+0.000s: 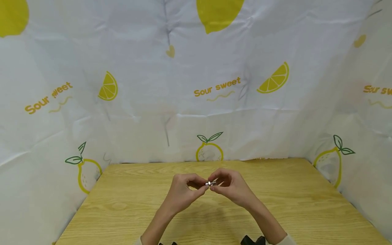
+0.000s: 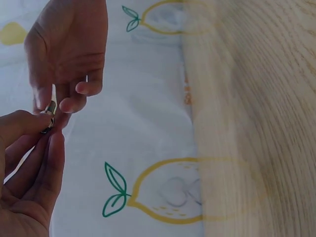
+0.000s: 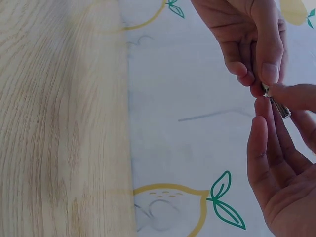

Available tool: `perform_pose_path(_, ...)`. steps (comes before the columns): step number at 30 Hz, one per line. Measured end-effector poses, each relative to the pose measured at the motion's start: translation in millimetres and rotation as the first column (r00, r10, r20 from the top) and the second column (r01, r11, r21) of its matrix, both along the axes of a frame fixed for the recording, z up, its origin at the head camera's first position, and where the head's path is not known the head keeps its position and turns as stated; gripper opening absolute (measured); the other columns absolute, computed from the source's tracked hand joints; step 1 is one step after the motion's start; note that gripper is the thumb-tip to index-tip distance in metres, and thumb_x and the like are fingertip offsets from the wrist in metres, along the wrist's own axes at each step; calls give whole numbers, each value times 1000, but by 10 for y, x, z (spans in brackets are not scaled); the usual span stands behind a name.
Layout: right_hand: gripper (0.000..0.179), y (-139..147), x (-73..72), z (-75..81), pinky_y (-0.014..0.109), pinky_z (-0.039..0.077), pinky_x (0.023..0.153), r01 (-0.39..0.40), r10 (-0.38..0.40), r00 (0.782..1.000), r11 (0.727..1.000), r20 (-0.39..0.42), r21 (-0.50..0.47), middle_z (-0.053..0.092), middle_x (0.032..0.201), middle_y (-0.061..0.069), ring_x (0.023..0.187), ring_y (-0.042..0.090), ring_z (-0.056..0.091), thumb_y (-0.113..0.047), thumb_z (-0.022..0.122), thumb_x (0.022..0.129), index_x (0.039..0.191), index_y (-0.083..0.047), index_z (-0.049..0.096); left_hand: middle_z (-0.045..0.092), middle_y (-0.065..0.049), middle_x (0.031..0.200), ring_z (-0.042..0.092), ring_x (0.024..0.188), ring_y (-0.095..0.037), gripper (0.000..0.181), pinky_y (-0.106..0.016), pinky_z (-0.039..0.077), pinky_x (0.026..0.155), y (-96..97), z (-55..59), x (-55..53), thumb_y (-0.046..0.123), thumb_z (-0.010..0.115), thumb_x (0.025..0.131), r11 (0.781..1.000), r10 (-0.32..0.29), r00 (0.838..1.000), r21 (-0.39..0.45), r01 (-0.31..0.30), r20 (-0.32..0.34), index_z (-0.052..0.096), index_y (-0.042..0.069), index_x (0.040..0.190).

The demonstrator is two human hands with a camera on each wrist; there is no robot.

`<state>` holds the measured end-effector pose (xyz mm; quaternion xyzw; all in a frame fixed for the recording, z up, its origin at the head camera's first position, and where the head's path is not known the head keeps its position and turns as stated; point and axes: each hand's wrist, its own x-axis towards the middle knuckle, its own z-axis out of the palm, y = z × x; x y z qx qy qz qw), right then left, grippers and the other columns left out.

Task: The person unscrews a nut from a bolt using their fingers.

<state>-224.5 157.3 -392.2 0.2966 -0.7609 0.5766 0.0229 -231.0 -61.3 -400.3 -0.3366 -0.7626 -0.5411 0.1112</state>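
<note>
Left hand [image 1: 182, 193] at 9 o'clock, right hand [image 1: 235, 188] at 3, fingertips nearly closed, pinching threaded metal piece [image 1: 210, 183] between | done: held above tabletop [image 1: 122, 207] | left: release; thread engagement unclear

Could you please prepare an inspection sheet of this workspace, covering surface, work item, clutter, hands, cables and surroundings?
Surface: light yellow-brown, wood-grained tabletop, flat.
Work item: small silvery metal threaded piece, bolt-like, held above the tabletop; exact type unclear.
Clutter: black object near the right forearm, cut off by the head view's lower edge; purpose unclear. Smaller black parts show near the left forearm.
Left hand: pinches one end of the metal piece.
Right hand: pinches the other end.
Cables: nothing seen.
Surroundings: wrinkled white sheeting with yellow lemon prints and "Sour sweet" lettering, behind and along both sides.
</note>
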Motion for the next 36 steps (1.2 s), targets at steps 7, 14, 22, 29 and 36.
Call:
perform_pose_path(7,26,8,-17,23,35,63,67,-11,3,995,996,97,88,71,94,17,75,20,71,-22,57,107,104,0,71,81,-5,88,77,77,-11,5,-25,65,74,3,-6,-1,5,80,89,1000,-1,1000,10,2,-17,81,8,93)
perform_pose_path(14,28,-6,-20,20,38,64,69,-43,31,993,994,118,100,71,90,18,73,16,70,-22,58,107,102,1,73,80,-3,89,76,77,-9,3,-25,65,74,6,-3,10,10,79,91,1000,-2,999,14,2,-39,81,10,94)
perform_pose_path(22,20,-24,12,43,35,64,71,27,-36,995,995,97,94,75,98,16,79,17,71,-20,69,100,109,-3,74,80,0,89,75,78,-6,4,-26,65,74,9,13,10,13,80,91,1000,6,1000,7,-5,-24,81,11,94)
perform_pose_path(29,16,-35,5,24,33,63,69,42,-47,997,996,63,83,74,102,19,80,10,71,-14,74,96,109,-5,75,81,-3,89,78,78,-13,8,-23,64,74,11,-8,13,6,80,89,1000,20,1000,-7,-20,2,81,12,95)
perform_pose_path(36,19,-35,4,27,30,62,70,59,-65,995,994,71,88,73,107,17,81,12,71,-15,76,94,110,-5,73,81,-4,89,77,78,-11,8,-23,64,73,24,-17,5,6,80,90,999,31,1000,-8,-31,-3,81,10,96)
